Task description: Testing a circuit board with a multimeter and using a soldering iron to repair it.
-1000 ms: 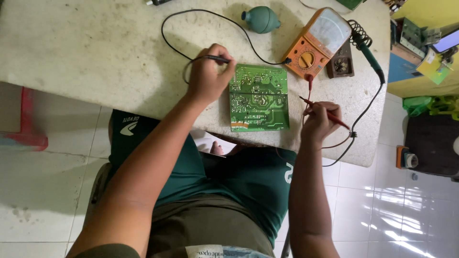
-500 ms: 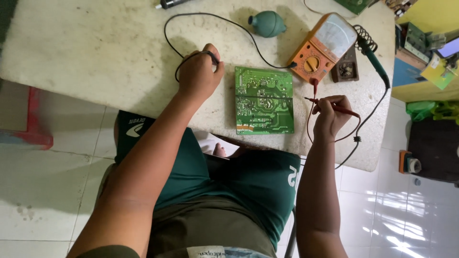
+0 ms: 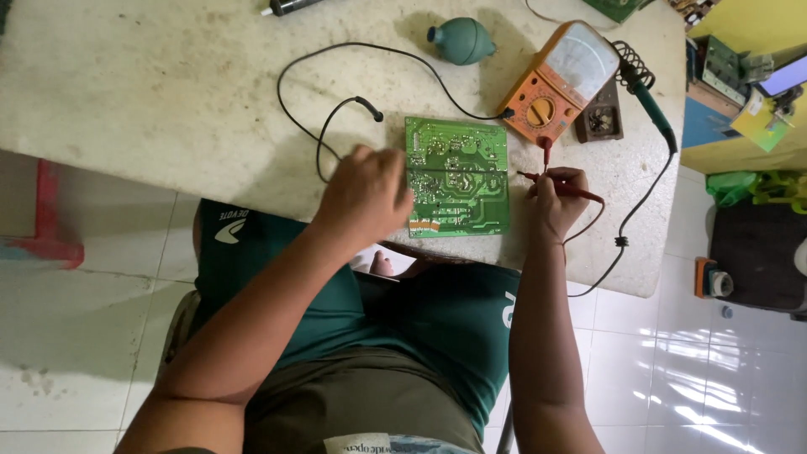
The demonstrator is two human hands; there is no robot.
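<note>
A pale, stained worktop (image 3: 151, 92) fills the upper part of the view, with the person seated at its near edge. At its middle lies a green circuit board (image 3: 458, 176), solder side up, flat on the worktop. Above and to the right of it sits an orange analogue multimeter (image 3: 559, 84), tilted, with a green-handled soldering iron (image 3: 651, 105) just beside it. A teal rubber blower bulb (image 3: 461, 39) lies further up. The left hand (image 3: 363, 197) rests on the board's left edge, fingers curled loosely over it; whether it actually grips the board is hard to tell. The right hand (image 3: 555, 202), just right of the board, pinches a red probe (image 3: 559, 187). The black probe (image 3: 367, 108) lies released on the worktop.
</note>
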